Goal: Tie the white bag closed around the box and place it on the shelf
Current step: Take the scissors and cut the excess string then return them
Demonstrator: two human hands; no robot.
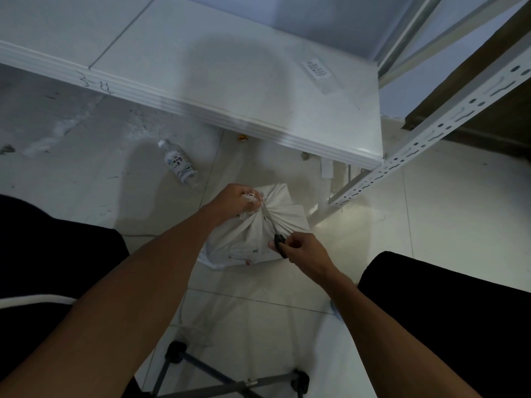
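Observation:
The white bag (255,234) sits on the tiled floor, pulled tight around a boxy shape hidden inside it. My left hand (234,201) grips the bunched neck of the bag at its top left. My right hand (301,251) holds black-handled scissors (274,228) at the bag's right side, their blades running up across the gathered cloth toward the neck. The white shelf (230,81) spreads just beyond the bag, higher than the floor.
A plastic water bottle (179,165) lies on the floor left of the bag. A perforated metal shelf upright (425,139) slants down at the right. My dark-clothed knees (448,311) flank the bag. A chair base with castors (230,377) is below.

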